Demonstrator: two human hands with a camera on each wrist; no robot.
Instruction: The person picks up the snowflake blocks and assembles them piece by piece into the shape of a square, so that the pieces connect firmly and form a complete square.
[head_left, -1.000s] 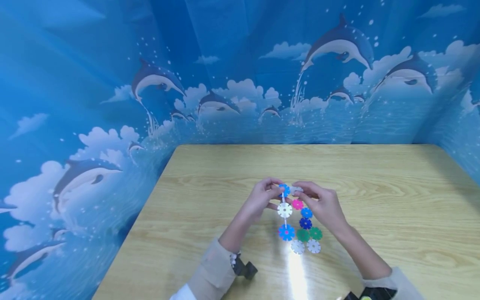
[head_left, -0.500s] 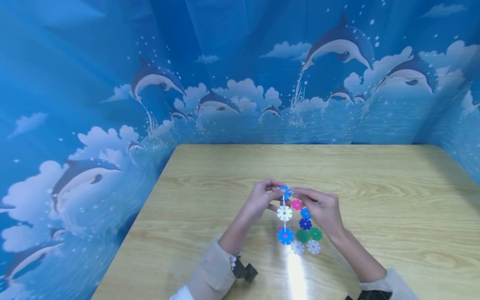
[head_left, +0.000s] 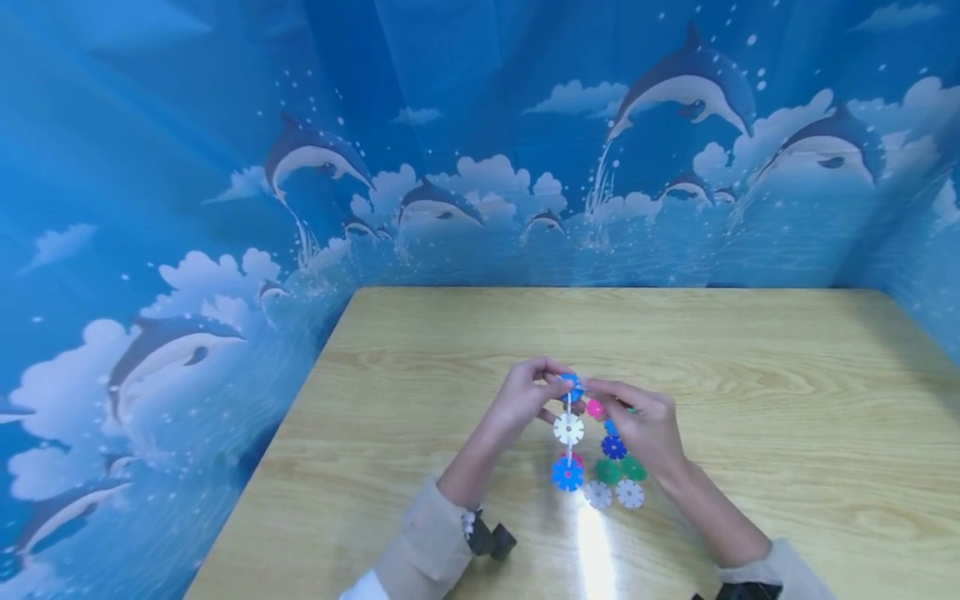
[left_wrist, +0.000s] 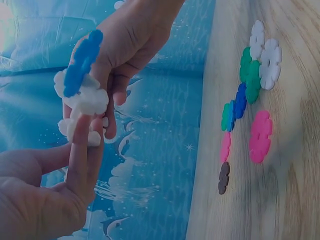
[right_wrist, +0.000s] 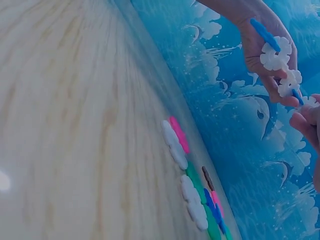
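My left hand (head_left: 527, 393) pinches the blue notched disc (head_left: 573, 388) at the top of a joined chain of plastic snowflake discs. Down the chain come white discs set edge-on and a flat white disc (head_left: 568, 429). Another blue disc (head_left: 567, 476) forms its lower end. Held off the tabletop, the chain also shows in the left wrist view with its blue end disc (left_wrist: 83, 63). My right hand (head_left: 647, 425) pinches a white snowflake disc (right_wrist: 310, 103) right at the top blue disc. In the head view its fingers mostly hide that white disc.
On the wooden table (head_left: 420, 333) lie loose snowflake discs: dark blue (head_left: 613, 447), green (head_left: 608, 472) and white (head_left: 629, 494) ones. A pink disc (left_wrist: 261, 136) and a brown disc (left_wrist: 224, 178) lie nearby. A dolphin-print backdrop (head_left: 480, 200) hangs behind the table.
My right hand has shifted slightly left and toward me, bringing its white disc against the top blue disc. The chain has dropped slightly toward me in the head view.
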